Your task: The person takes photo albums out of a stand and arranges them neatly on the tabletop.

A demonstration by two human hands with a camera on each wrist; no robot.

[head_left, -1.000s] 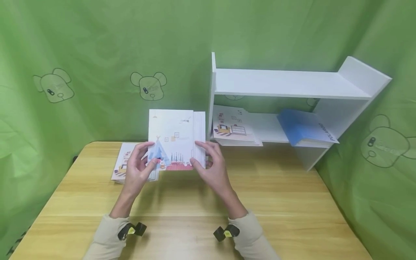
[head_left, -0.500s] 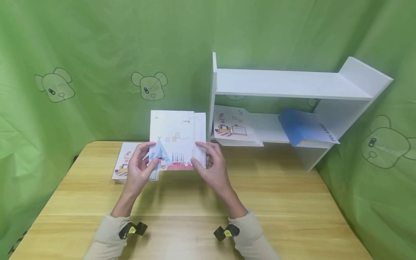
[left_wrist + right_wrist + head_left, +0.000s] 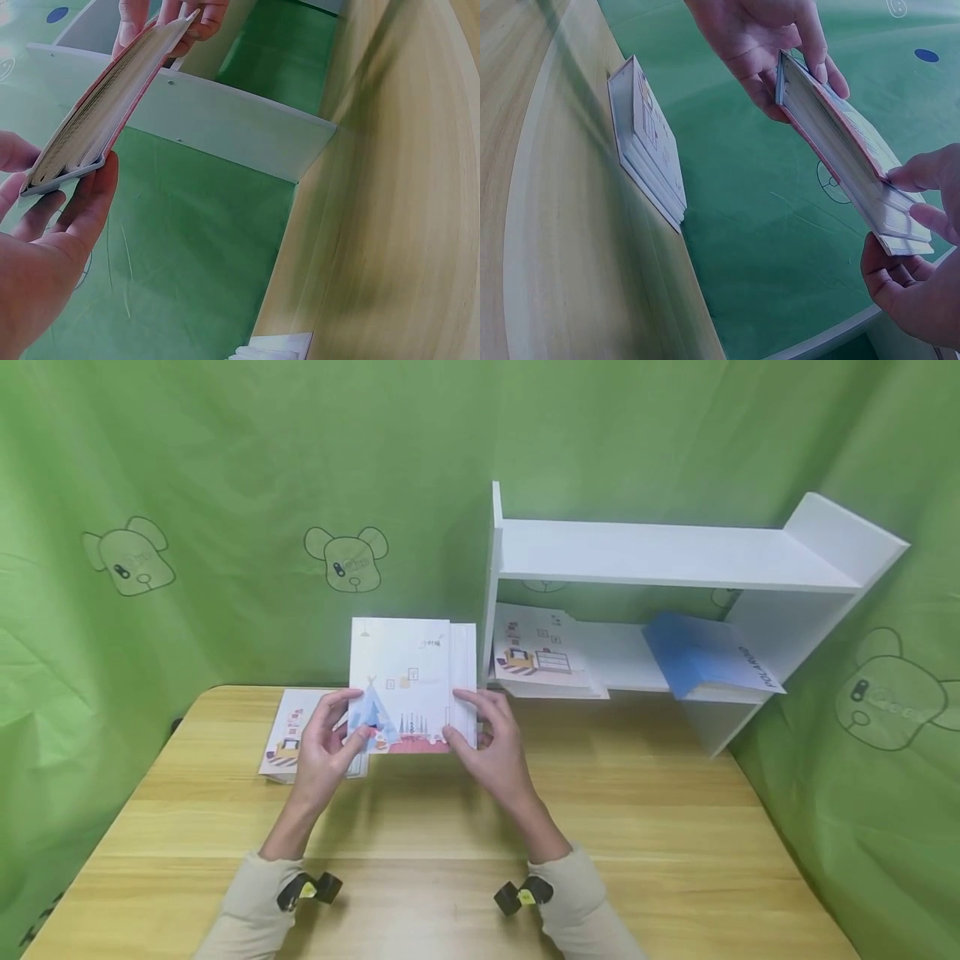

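Note:
Both hands hold a photo album (image 3: 401, 647) upright above the table, its white cover printed with a blue tent and a pink floor strip. My left hand (image 3: 327, 745) grips its left side near the lower corner, thumb on the front. On the opposite side, my right hand (image 3: 495, 745) pinches the cover and the pages that show past it. In the left wrist view the album (image 3: 105, 105) is seen edge-on with its stacked pages. The right wrist view shows the lower edge of the album (image 3: 840, 142), its leaves slightly fanned at my right fingers.
Another white album (image 3: 281, 752) lies on the wooden table (image 3: 420, 893), behind my left hand. To the right stands a white two-tier shelf (image 3: 660, 552), with a white album (image 3: 536, 647) and a blue album (image 3: 697, 652) on its lower board. Green cloth (image 3: 247, 460) hangs behind.
The held album has shifted slightly right and its top edge has dropped a little. Both hands keep their hold, and the other albums stay in place.

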